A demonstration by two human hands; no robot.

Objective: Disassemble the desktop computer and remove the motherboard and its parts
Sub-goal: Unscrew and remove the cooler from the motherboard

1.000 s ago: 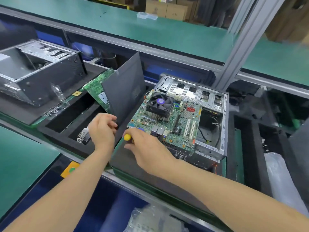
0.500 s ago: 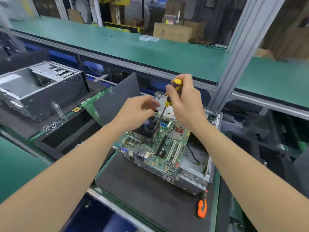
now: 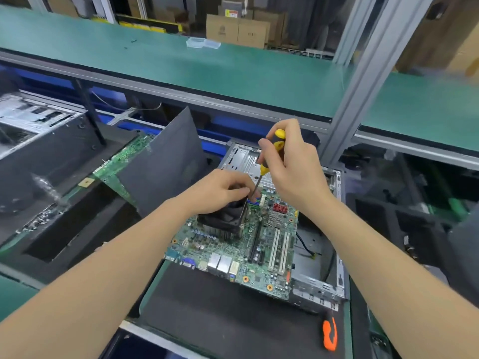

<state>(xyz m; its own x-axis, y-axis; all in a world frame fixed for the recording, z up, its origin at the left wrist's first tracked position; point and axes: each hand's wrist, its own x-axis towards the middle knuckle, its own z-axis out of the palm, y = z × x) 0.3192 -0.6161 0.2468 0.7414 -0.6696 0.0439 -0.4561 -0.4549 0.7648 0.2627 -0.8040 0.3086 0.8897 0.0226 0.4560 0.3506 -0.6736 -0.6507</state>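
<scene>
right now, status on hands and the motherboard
Right hand grips yellow screwdriver, tip down beside cooler fan. Left hand holds cooler fan. Motherboard seated in case. Nothing blocking the hands.

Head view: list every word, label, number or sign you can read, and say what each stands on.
No text here can be read.
Red-and-white sticker on the cardboard box at the back: blurred, unreadable.
Faint printed mark on that box's front: too blurred to read.
Printing on the motherboard: too small to read.
</scene>
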